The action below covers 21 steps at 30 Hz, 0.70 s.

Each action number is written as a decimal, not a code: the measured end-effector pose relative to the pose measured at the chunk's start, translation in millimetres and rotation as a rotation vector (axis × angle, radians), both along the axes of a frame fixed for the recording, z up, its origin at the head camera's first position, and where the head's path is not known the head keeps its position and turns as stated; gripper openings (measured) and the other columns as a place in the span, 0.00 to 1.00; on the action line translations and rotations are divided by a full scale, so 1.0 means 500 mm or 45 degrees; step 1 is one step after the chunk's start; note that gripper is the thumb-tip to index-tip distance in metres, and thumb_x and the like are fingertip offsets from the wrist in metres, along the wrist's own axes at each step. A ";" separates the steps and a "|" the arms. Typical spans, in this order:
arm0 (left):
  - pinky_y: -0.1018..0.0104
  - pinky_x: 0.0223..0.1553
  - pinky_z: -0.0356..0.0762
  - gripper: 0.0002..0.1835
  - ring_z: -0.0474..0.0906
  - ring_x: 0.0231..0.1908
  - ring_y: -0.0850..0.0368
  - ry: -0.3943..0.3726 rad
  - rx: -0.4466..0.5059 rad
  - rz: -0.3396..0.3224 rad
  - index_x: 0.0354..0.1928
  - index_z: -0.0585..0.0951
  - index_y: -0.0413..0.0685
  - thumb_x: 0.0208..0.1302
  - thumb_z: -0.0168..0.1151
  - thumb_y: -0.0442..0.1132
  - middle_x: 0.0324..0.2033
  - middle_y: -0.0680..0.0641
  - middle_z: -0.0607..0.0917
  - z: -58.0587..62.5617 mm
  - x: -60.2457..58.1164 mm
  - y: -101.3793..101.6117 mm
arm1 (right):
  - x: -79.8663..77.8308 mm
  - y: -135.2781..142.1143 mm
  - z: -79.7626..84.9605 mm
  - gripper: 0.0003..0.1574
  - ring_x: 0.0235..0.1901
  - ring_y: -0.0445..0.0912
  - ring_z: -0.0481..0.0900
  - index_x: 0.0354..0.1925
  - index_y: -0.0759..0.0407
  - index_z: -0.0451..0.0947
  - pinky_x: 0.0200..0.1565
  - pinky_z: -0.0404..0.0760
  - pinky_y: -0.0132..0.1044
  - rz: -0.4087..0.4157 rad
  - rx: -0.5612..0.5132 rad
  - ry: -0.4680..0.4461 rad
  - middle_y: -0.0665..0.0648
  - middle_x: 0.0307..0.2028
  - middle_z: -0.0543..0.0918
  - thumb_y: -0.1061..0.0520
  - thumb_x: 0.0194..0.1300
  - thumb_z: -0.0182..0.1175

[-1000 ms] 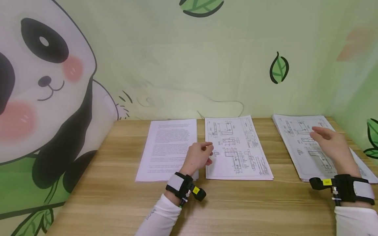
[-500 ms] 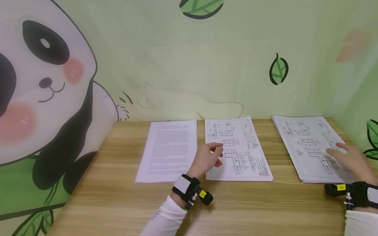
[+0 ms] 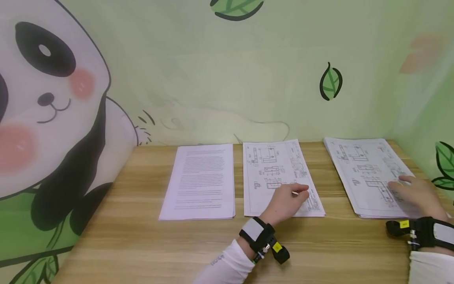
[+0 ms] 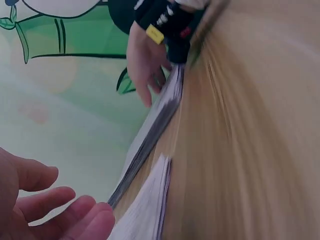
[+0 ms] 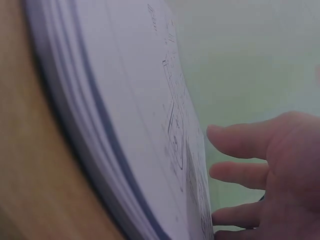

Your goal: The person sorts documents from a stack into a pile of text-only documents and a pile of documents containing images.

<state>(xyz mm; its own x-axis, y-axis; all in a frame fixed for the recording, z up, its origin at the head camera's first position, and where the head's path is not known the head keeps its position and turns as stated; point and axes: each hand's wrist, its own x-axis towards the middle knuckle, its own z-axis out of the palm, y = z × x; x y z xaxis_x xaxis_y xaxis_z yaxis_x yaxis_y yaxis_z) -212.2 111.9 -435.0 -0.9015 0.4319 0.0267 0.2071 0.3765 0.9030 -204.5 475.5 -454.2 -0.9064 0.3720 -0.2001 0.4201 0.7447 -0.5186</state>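
Observation:
My left hand hovers over the lower right part of the middle stack of drawing sheets, holding nothing. Its fingers are relaxed and slightly bent in the left wrist view. At the far right, my right hand is at the right side of a thicker stack of drawing sheets. In the right wrist view, the right fingers reach out towards the face of that stack, fingertips right by the sheets. Both stacks carry printed technical drawings of brackets.
A stack of text pages lies on the left of the wooden table. Behind the table rises a green backdrop with a panda and leaves. Each wrist wears a black strap with a camera.
My left hand has moved right, from the middle stack's left edge to its lower right. The right hand has shifted right and down to its stack's right side. The view has turned slightly.

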 end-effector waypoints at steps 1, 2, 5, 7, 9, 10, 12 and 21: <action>0.74 0.33 0.75 0.17 0.79 0.37 0.67 -0.025 0.012 -0.002 0.52 0.82 0.50 0.64 0.55 0.46 0.45 0.53 0.86 -0.003 0.003 0.012 | 0.000 0.000 0.000 0.54 0.50 0.76 0.57 0.64 0.83 0.46 0.51 0.59 0.71 0.021 0.013 -0.006 0.90 0.57 0.52 0.36 0.66 0.42; 0.73 0.34 0.76 0.18 0.79 0.38 0.67 -0.064 0.035 -0.009 0.52 0.81 0.50 0.64 0.55 0.47 0.45 0.53 0.86 -0.005 0.005 0.023 | -0.001 0.000 0.001 0.55 0.49 0.76 0.57 0.64 0.83 0.45 0.51 0.59 0.70 0.030 0.013 -0.014 0.90 0.57 0.52 0.35 0.66 0.41; 0.70 0.38 0.79 0.21 0.81 0.39 0.63 -0.219 0.152 -0.053 0.56 0.78 0.48 0.63 0.56 0.47 0.45 0.51 0.86 -0.013 0.011 0.057 | -0.005 -0.003 0.004 0.55 0.52 0.77 0.56 0.65 0.82 0.45 0.52 0.58 0.71 0.042 -0.001 -0.016 0.90 0.58 0.51 0.34 0.65 0.41; 0.67 0.41 0.81 0.24 0.83 0.40 0.59 -0.344 0.245 -0.090 0.60 0.74 0.46 0.62 0.57 0.46 0.45 0.49 0.85 -0.021 0.015 0.079 | -0.008 -0.008 0.006 0.56 0.54 0.79 0.54 0.65 0.82 0.45 0.53 0.57 0.72 0.057 -0.003 -0.013 0.90 0.59 0.50 0.34 0.65 0.41; 0.63 0.45 0.82 0.27 0.83 0.42 0.55 -0.454 0.328 -0.124 0.62 0.70 0.43 0.61 0.57 0.43 0.45 0.46 0.85 -0.029 0.020 0.099 | -0.011 -0.013 0.008 0.55 0.57 0.81 0.50 0.65 0.81 0.44 0.54 0.54 0.73 0.059 -0.014 -0.012 0.90 0.60 0.49 0.34 0.66 0.40; 0.62 0.47 0.81 0.28 0.83 0.43 0.54 -0.506 0.368 -0.134 0.63 0.69 0.41 0.61 0.57 0.42 0.45 0.45 0.85 -0.034 0.023 0.109 | -0.012 -0.015 0.008 0.55 0.57 0.81 0.49 0.66 0.81 0.43 0.55 0.54 0.73 0.056 -0.017 -0.008 0.90 0.60 0.48 0.34 0.66 0.40; 0.61 0.49 0.81 0.29 0.82 0.45 0.55 -0.567 0.412 -0.149 0.64 0.67 0.39 0.60 0.58 0.40 0.46 0.45 0.84 -0.043 0.028 0.126 | -0.014 -0.018 0.010 0.55 0.58 0.81 0.48 0.66 0.80 0.41 0.55 0.52 0.73 0.024 -0.027 -0.019 0.89 0.61 0.47 0.35 0.66 0.40; 0.58 0.53 0.79 0.33 0.81 0.48 0.56 -0.748 0.537 -0.175 0.65 0.64 0.36 0.59 0.60 0.38 0.47 0.43 0.84 -0.060 0.035 0.160 | -0.006 -0.031 0.023 0.53 0.59 0.80 0.47 0.66 0.80 0.40 0.57 0.53 0.72 -0.046 0.005 -0.075 0.88 0.62 0.46 0.38 0.67 0.42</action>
